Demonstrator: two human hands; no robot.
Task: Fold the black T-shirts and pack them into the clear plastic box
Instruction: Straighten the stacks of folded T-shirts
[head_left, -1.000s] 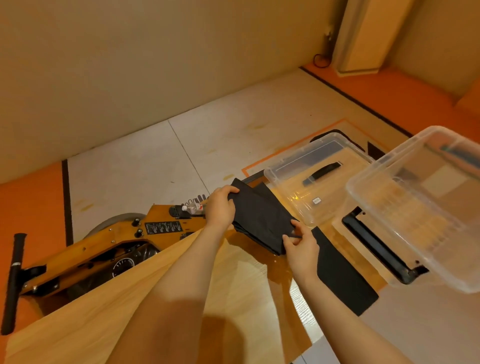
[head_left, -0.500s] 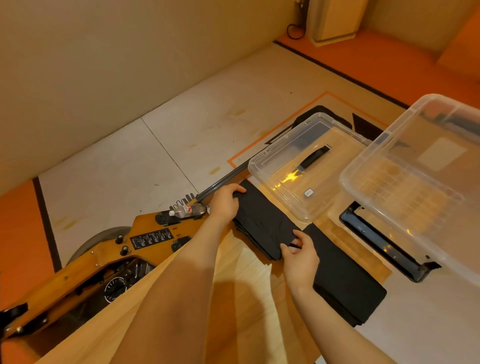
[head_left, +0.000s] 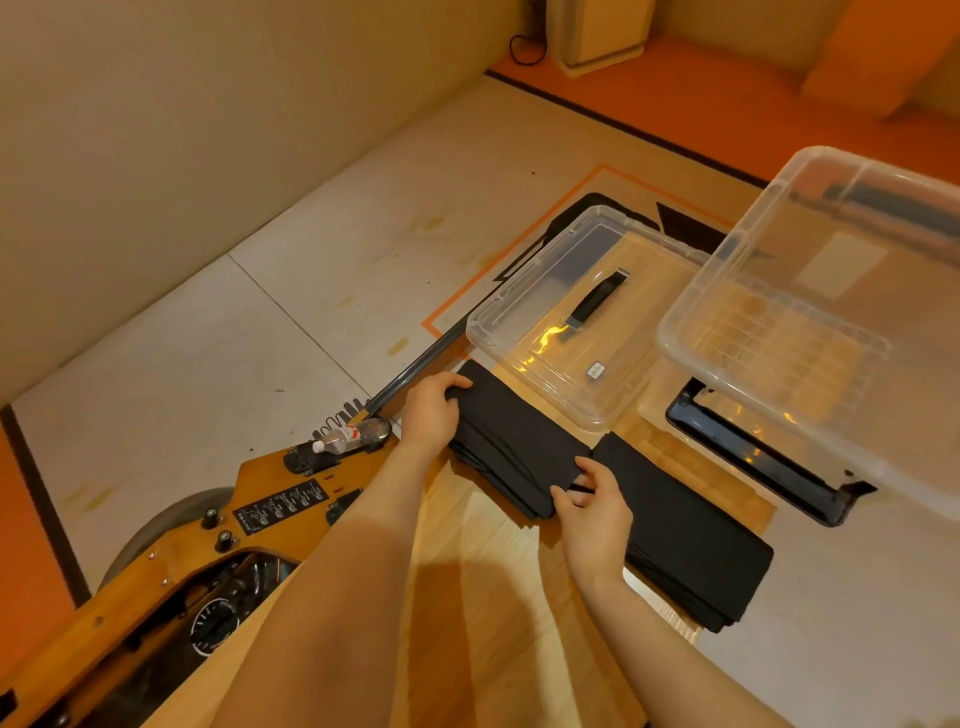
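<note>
Both hands — left hand (head_left: 429, 410), right hand (head_left: 592, 506) — grip the folded black T-shirt (head_left: 511, 441) with curled fingers

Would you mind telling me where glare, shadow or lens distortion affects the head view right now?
Head view: warm yellow glare streaks the clear lid near its black handle; the forearms cast a dark shadow across the wooden table; the wide-angle lens bows the floor lines and stretches the clear plastic box at the right edge; the folded black T-shirts show little detail.
</note>
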